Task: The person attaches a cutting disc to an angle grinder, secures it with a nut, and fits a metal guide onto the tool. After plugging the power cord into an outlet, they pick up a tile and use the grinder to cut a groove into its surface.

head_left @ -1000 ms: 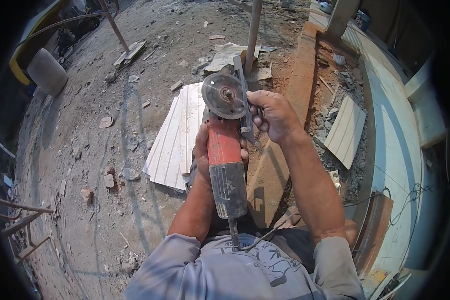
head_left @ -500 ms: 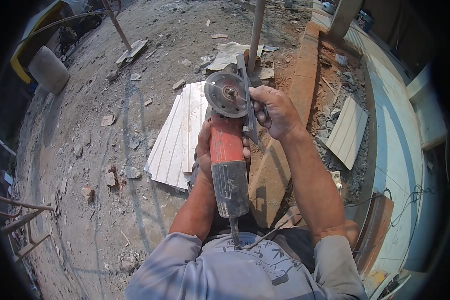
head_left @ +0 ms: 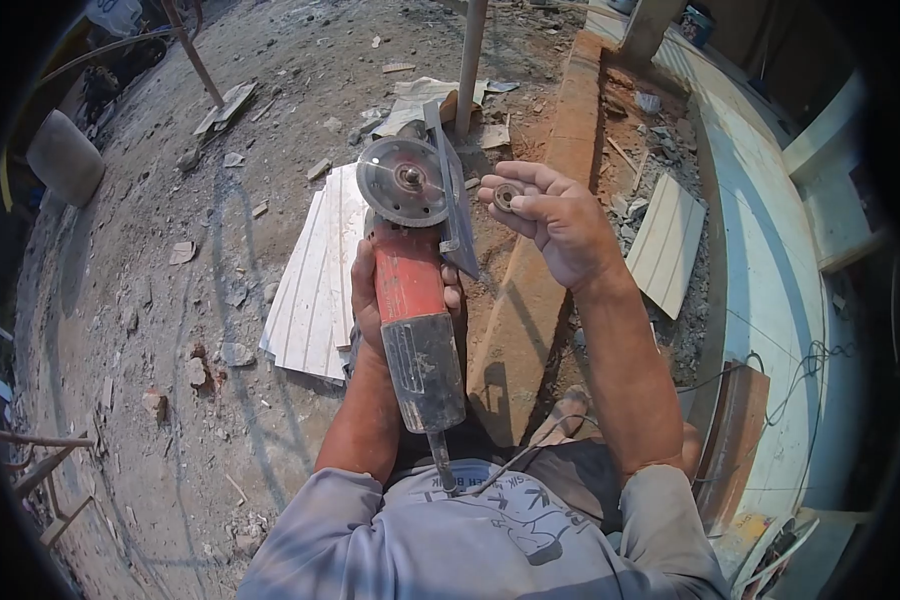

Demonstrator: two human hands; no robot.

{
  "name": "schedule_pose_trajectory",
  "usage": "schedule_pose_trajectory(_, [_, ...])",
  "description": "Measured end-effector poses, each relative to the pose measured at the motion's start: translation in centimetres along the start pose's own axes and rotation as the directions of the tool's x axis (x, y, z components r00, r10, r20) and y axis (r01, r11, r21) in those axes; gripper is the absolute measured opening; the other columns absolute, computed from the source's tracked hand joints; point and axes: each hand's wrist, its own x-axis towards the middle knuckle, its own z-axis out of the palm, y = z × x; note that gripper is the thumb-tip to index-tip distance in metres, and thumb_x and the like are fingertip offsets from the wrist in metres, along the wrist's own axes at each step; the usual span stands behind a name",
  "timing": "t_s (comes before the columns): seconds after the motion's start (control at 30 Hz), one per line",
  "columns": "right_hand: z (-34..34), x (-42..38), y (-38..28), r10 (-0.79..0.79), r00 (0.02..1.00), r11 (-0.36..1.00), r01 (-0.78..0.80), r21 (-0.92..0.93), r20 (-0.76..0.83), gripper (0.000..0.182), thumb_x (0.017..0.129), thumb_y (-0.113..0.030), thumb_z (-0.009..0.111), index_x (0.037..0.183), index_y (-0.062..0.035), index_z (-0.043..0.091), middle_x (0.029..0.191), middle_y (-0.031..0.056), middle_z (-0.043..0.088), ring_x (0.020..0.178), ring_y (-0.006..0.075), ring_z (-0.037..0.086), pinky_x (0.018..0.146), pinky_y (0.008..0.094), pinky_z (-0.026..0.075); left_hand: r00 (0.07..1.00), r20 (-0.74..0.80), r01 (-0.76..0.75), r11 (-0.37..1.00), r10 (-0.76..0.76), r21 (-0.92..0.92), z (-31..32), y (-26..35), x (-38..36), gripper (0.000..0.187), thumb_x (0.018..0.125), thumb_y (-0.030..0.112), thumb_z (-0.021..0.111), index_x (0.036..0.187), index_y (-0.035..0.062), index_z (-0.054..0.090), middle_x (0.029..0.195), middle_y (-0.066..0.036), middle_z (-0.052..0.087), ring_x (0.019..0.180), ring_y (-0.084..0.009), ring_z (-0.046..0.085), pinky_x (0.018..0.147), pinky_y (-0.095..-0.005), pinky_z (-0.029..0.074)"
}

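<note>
My left hand (head_left: 364,290) is wrapped round the red gear housing of an angle grinder (head_left: 412,278), which is held upright with its grey-black body and cord toward my shirt. A cutting disc (head_left: 385,185) sits on the spindle, facing up, and no nut shows on the spindle's tip. A thin grey plate (head_left: 452,185) stands along the disc's right side; how it is fixed is hidden. Right of it, apart from the grinder, my right hand (head_left: 575,230) pinches a small round flange nut (head_left: 505,197) between thumb and fingers, other fingers loosely extended.
White grooved panels (head_left: 305,280) lie on the rubble-strewn ground beyond my left arm. A concrete beam (head_left: 520,320) runs up the middle, with a metal post (head_left: 472,70) near it. Another panel (head_left: 667,245) lies to the right, near a brown metal beam (head_left: 735,440).
My right hand has come away from the grey plate and turned, bringing the flange nut into view. The grinder stays in my left hand; the whole view has shifted slightly.
</note>
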Motion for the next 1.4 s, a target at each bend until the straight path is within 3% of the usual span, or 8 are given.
schedule_pose_trajectory(0.2, [1.5,-0.5,-0.6,-0.056,0.998,0.991,0.052,-0.124,-0.028,0.038,0.092,0.003,0.057,0.129,0.0112,0.054,0.121,0.0215,0.066,0.109,0.0252,0.069,0.099,0.0349,0.056,0.997,-0.072,-0.006,0.997,0.012,0.074,-0.3,0.2,-0.1,0.065,0.101,0.056,0.052,0.146,0.0099,0.042,0.137,-0.018,0.057,0.090,-0.0370,0.072,0.068,-0.0474,0.067])
schedule_pose_trajectory(0.33, [3.8,-0.4,-0.9,-0.363,0.923,0.805,0.243,-0.542,-0.126,0.025,0.092,0.005,0.059,0.115,0.0027,0.067,0.104,0.0130,0.073,0.103,0.0170,0.070,0.089,0.0294,0.056,0.990,-0.122,-0.057,0.992,0.070,0.108,0.5,-0.3,-0.1,0.069,0.099,0.058,0.052,0.142,0.0048,0.043,0.122,-0.022,0.064,0.075,-0.0369,0.074,0.059,-0.0442,0.066])
schedule_pose_trajectory(0.43, [4.8,0.5,-0.7,-0.517,0.856,0.647,0.377,-0.663,-0.018,0.025,0.088,0.005,0.063,0.111,-0.0004,0.069,0.100,0.0132,0.074,0.098,0.0207,0.071,0.087,0.0321,0.056,0.994,-0.110,0.005,0.986,0.013,0.164,-0.1,0.1,-0.1,0.073,0.098,0.061,0.051,0.141,0.0026,0.045,0.105,-0.026,0.068,0.073,-0.0363,0.075,0.059,-0.0414,0.066])
schedule_pose_trajectory(0.5, [5.3,1.2,-0.4,-0.728,0.653,0.221,0.513,-0.830,0.209,0.025,0.083,0.004,0.067,0.107,-0.0015,0.069,0.095,0.0147,0.073,0.092,0.0286,0.070,0.084,0.0372,0.056,0.992,-0.123,-0.008,0.984,0.030,0.181,0.2,-0.1,0.0,0.074,0.098,0.063,0.051,0.140,0.0019,0.045,0.099,-0.026,0.068,0.072,-0.0358,0.075,0.058,-0.0404,0.066])
schedule_pose_trajectory(0.9, [7.4,2.7,1.0,-0.710,0.491,-0.093,0.646,-0.758,0.505,0.016,0.086,0.001,0.070,0.101,-0.0029,0.069,0.096,0.0135,0.067,0.087,0.0329,0.071,0.073,0.0392,0.059,0.983,-0.164,-0.040,0.972,0.079,0.230,0.9,-0.3,0.2,0.073,0.098,0.066,0.048,0.133,0.0018,0.050,0.091,-0.022,0.069,0.070,-0.0289,0.074,0.060,-0.0350,0.064])
schedule_pose_trajectory(1.23, [6.7,3.0,0.0,-0.637,0.503,-0.008,0.754,-0.657,0.585,0.016,0.087,0.004,0.069,0.102,0.0000,0.072,0.096,0.0131,0.070,0.088,0.0293,0.072,0.077,0.0365,0.059,0.988,-0.143,-0.012,0.956,0.057,0.293,0.6,0.0,-0.1,0.074,0.099,0.066,0.045,0.134,0.0009,0.051,0.092,-0.019,0.069,0.070,-0.0254,0.074,0.062,-0.0326,0.065])
schedule_pose_trajectory(1.3, [6.9,3.1,0.1,-0.617,0.637,0.222,0.705,-0.674,0.462,0.013,0.089,-0.002,0.067,0.101,-0.0028,0.071,0.094,0.0131,0.070,0.090,0.0320,0.069,0.080,0.0409,0.058,0.987,-0.148,-0.014,0.958,0.058,0.285,0.7,-0.1,-0.1,0.074,0.099,0.065,0.045,0.134,0.0008,0.050,0.092,-0.019,0.069,0.069,-0.0254,0.074,0.061,-0.0327,0.065])
schedule_pose_trajectory(1.4, [7.1,3.2,-0.1,-0.630,0.645,0.216,0.681,-0.699,0.434,0.012,0.088,-0.004,0.068,0.099,-0.0027,0.073,0.093,0.0129,0.071,0.092,0.0323,0.070,0.080,0.0403,0.058,0.986,-0.156,-0.014,0.961,0.059,0.275,0.6,0.0,-0.1,0.073,0.099,0.064,0.047,0.134,0.0007,0.050,0.092,-0.020,0.069,0.068,-0.0258,0.074,0.060,-0.0330,0.065])
